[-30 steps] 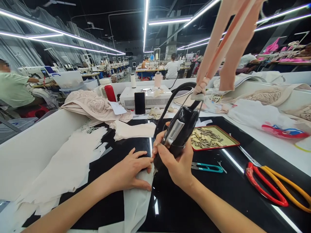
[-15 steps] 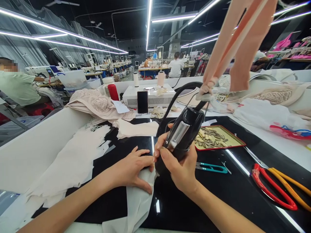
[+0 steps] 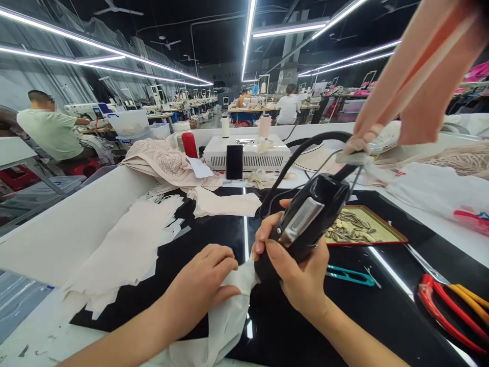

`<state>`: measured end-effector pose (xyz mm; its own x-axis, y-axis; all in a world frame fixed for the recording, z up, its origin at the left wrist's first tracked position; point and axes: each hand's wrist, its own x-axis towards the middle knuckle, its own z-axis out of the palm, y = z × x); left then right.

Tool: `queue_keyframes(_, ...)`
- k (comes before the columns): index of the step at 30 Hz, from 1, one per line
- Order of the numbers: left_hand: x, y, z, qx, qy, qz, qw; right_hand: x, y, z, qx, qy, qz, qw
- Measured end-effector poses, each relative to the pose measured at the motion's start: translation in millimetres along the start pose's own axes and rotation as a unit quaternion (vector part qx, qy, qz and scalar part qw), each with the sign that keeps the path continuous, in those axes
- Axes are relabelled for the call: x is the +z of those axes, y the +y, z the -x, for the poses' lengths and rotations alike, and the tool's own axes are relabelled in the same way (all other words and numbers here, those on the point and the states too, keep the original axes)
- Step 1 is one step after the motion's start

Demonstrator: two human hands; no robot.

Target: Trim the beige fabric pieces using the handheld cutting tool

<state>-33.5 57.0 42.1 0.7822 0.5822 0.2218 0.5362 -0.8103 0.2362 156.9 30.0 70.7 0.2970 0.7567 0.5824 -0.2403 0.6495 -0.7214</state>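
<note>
My right hand [image 3: 301, 270] is wrapped round a black handheld device [image 3: 305, 219] with a metal plate on its side. Its lower end touches a pale fabric strip [image 3: 229, 311] on the black tabletop [image 3: 267, 326]. Pinching the upper part of that strip is my left hand [image 3: 206, 280], its fingers curled just left of the device. A black cable and a thin cord run up from the device to knotted pink cloth [image 3: 405, 86] hanging at the upper right.
Stacked pale fabric pieces [image 3: 126, 234] lie left, another piece [image 3: 225, 203] ahead. Right are a tray of seeds [image 3: 385, 227], teal snips [image 3: 351, 276] and red-handled scissors [image 3: 439, 311]. A phone [image 3: 234, 162] stands behind. A person [image 3: 53, 127] sits far left.
My left hand's spread fingers have curled in on the fabric strip. The view has swung left, so most things appear further right. My right hand still grips the device.
</note>
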Motion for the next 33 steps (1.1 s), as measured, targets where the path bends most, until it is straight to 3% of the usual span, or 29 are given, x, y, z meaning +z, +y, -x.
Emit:
queue_keyframes(4, 12.5, 16.4, 29.3, -0.006, 0.011, -0.081, 0.997, -1.4, -2.3, -2.5, -0.003, -0.004, -0.01, 1.0)
queue_keyframes(7, 20.8, 9.9, 36.8, 0.015, 0.002, -0.075, 0.997, -2.6, -2.4, -4.1, 0.003, -0.002, -0.005, 1.0)
queue_keyframes(13, 11.4, -18.7, 30.3, 0.121, 0.009, 0.05, 0.991, -0.4, 0.5, -5.4, 0.007, -0.003, -0.002, 1.0)
queue_keyframes(24, 28.7, -29.7, 1.1, 0.126, 0.039, 0.044, 0.99, -7.0, -10.7, 9.9, 0.017, -0.038, 0.005, 0.999)
queue_keyframes(33, 22.5, -32.9, 7.0, 0.131, 0.023, 0.039, 0.99, -5.7, -17.4, 11.5, 0.0, -0.046, 0.013, 0.999)
